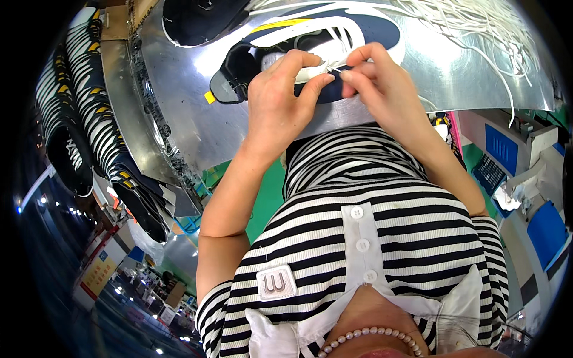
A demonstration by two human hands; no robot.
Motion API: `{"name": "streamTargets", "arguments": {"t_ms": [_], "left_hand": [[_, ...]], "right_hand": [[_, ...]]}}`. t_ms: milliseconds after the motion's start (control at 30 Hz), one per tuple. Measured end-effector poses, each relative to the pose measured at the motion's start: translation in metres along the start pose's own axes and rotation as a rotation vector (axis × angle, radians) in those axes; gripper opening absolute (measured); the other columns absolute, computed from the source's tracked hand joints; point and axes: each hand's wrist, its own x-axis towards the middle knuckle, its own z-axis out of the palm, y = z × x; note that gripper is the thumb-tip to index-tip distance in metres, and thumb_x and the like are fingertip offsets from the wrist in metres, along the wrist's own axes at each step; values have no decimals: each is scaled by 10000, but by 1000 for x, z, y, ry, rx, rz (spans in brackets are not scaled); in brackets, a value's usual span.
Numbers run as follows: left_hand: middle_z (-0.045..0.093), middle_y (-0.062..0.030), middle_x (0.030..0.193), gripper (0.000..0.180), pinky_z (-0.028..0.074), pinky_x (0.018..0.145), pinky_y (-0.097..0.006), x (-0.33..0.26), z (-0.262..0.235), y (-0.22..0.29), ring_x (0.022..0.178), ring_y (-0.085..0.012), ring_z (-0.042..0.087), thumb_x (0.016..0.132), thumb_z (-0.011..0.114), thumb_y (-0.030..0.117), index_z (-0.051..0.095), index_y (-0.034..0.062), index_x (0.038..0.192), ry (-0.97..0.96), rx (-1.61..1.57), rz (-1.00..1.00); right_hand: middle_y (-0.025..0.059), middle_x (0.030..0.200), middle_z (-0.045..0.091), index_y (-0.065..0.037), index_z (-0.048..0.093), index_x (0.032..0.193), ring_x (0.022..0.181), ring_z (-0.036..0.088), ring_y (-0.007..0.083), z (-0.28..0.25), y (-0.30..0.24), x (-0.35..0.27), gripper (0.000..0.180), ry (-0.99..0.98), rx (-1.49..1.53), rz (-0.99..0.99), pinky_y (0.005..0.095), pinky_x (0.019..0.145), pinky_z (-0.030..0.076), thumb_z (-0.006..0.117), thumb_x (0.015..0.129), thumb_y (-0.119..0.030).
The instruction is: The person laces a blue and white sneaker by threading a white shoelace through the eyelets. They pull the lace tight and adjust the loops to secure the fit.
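A navy shoe (382,31) with white trim, a yellow stripe and a dark open collar lies on its side on the metal table, its toe toward the right. White shoelace (336,70) runs through its eyelets. Over the near side of the shoe, my left hand (282,89) pinches the lace between thumb and forefinger. Close beside it my right hand (382,80) is closed on a thin white lace end, its fingertips almost meeting the left thumb. The fingers partly hide the eyelets, so the exact lacing cannot be made out.
A heap of loose white laces (459,18) spreads over the table's right side, one hanging off the edge. Another dark shoe (200,21) lies at the back left. Long rows of nested shoes (92,89) stand left of the metal tabletop (179,113). Blue trays (546,230) are at right.
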Motion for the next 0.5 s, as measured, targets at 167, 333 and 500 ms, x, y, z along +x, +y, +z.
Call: {"name": "streamTargets", "arguments": {"t_ms": [167,333,500], "left_hand": [[653,-120,763,218,481,558,-359,-5,5,-9,611,-285,623,814,767,149,616,36,923,10,-96,-12],[625,-114,759,231,479,573,-358,-22,6,-5,649,-294,616,801,760,91,586,36,943,107,129,172],[620,-93,740,298,459,533,-339,-23,7,-9,603,-267,593,737,808,24,573,47,919,141,136,392]], "right_hand": [[42,744,634,-41,518,1060,669,567,89,15,2,16,175,13,-60,-23,252,598,446,604,951,-147],[5,749,648,-20,629,973,632,546,70,-45,-34,2,97,-12,-549,-195,238,553,425,661,883,-34],[98,737,649,-46,655,1018,676,636,270,-18,-31,44,149,-239,-491,-553,346,623,479,604,892,-106]]}}
